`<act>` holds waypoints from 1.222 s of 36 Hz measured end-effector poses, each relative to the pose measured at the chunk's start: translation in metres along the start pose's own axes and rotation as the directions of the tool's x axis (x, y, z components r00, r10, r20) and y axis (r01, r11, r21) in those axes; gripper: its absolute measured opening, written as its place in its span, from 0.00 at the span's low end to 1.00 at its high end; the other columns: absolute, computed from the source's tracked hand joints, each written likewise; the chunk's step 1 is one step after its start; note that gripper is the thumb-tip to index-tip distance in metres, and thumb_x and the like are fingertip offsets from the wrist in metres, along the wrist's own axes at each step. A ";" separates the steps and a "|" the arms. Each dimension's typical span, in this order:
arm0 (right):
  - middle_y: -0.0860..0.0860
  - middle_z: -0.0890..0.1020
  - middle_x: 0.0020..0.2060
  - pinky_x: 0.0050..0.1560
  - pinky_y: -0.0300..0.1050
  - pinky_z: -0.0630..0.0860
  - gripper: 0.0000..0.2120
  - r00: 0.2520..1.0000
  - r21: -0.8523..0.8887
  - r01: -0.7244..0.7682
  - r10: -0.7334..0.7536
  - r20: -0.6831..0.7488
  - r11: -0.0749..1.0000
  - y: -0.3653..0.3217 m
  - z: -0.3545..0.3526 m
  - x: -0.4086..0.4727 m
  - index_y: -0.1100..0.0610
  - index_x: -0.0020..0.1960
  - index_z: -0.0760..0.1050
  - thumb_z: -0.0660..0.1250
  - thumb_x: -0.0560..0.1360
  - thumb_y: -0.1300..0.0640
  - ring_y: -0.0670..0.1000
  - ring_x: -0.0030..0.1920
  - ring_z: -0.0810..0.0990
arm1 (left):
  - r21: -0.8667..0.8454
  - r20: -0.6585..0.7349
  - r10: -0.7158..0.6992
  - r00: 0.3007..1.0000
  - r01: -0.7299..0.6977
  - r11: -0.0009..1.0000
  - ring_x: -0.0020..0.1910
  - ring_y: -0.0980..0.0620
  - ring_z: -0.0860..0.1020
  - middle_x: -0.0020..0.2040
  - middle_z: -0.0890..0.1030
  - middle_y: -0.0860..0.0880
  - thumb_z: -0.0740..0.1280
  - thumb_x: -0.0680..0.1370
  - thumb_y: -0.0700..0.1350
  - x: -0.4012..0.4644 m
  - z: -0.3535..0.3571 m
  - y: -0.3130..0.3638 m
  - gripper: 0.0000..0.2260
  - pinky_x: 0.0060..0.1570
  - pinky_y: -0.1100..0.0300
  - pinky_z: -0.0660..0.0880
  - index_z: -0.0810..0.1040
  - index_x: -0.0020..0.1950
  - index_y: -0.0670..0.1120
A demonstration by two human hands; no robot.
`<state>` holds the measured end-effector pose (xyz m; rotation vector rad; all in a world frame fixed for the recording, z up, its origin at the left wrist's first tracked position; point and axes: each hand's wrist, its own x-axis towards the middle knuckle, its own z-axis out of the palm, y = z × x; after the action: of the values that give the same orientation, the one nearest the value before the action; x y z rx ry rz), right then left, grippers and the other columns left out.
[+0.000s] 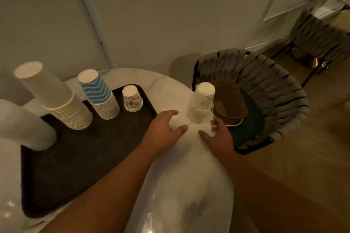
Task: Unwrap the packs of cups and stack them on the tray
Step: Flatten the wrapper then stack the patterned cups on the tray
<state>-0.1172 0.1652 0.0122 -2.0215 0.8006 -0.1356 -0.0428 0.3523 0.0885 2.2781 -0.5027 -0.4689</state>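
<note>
Wrapped cup pack stands between 2 hands — left, right.

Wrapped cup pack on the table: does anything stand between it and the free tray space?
Nothing visible does. The wrapped cup pack stands right of the tray; only the left hand lies between, and the near tray area is bare.

A dark tray sits on the table, and four lots of cups stand on it upside down — a tall plain white stack, a stack with blue zigzag stripes, a short stack printed with little coloured pictures, and a blurred white stack at the near left edge. Off the tray to its right, one more stack stands upright on the table — cloudy wrapper bunched around its lower half.
</note>
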 end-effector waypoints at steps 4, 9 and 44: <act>0.52 0.68 0.72 0.68 0.49 0.66 0.44 0.991 0.066 -0.001 -0.008 0.134 0.998 -0.004 -0.011 0.044 0.51 0.78 0.54 0.75 0.70 0.50 0.53 0.71 0.68 | -0.125 -0.047 -0.037 0.998 0.031 0.992 0.69 0.50 0.69 0.73 0.69 0.51 0.75 0.71 0.56 0.055 0.027 0.034 0.38 0.65 0.54 0.69 0.62 0.76 0.51; 0.50 0.63 0.76 0.71 0.51 0.64 0.50 0.951 0.050 0.041 -0.055 0.306 0.998 0.000 -0.010 0.083 0.48 0.79 0.48 0.77 0.67 0.48 0.54 0.74 0.64 | -0.390 -0.082 -0.087 0.993 0.048 0.919 0.67 0.51 0.70 0.70 0.70 0.52 0.81 0.65 0.50 0.105 0.056 0.057 0.46 0.64 0.55 0.71 0.59 0.77 0.54; 0.40 0.79 0.53 0.51 0.39 0.77 0.38 0.762 0.175 0.273 -0.324 0.560 0.946 -0.096 0.062 -0.230 0.43 0.65 0.68 0.78 0.58 0.43 0.43 0.52 0.80 | -0.825 -0.096 -0.425 0.900 0.167 0.540 0.53 0.47 0.83 0.56 0.83 0.48 0.77 0.61 0.55 -0.227 -0.030 -0.036 0.35 0.54 0.41 0.79 0.72 0.66 0.54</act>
<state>-0.2266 0.3797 0.1023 -1.9350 0.0719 0.2652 -0.2159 0.5031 0.1225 1.4654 0.2601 -0.4027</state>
